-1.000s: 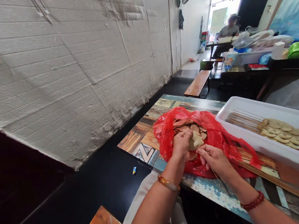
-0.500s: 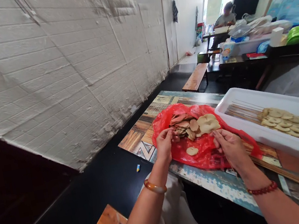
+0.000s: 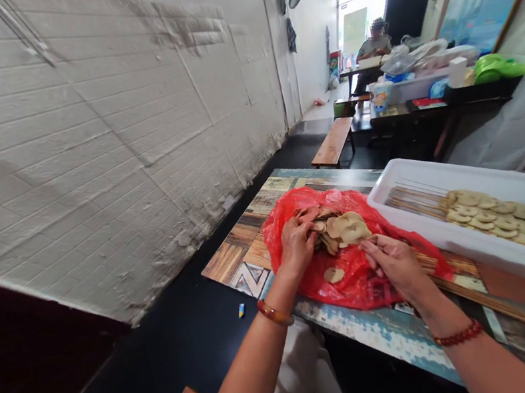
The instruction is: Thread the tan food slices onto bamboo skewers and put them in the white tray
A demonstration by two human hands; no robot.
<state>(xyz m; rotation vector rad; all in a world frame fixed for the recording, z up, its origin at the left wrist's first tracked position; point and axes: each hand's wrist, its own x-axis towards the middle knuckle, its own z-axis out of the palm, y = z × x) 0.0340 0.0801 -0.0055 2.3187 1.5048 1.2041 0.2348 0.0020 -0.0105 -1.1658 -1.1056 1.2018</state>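
Observation:
A red plastic bag lies spread open on the table, with a pile of thin tan slices on it. My left hand reaches into the pile's left side, thumb and fingers pinched on a slice whose outline is partly covered. Pale, flat slices bunch at the fingertips of my right hand. That hand is closed around what looks like a thin skewer carrying them; the stick is mostly hidden. One loose round slice rests on the bag's front part.
A white tray at the right holds skewers loaded with slices. Loose bamboo skewers lie along the table. Beyond are a bench, a cluttered table with bags, and a seated person. A wall runs along the left.
My left hand has moved right and deeper into the slice pile. My right hand stays close to the pale slices. The whole view has shifted slightly.

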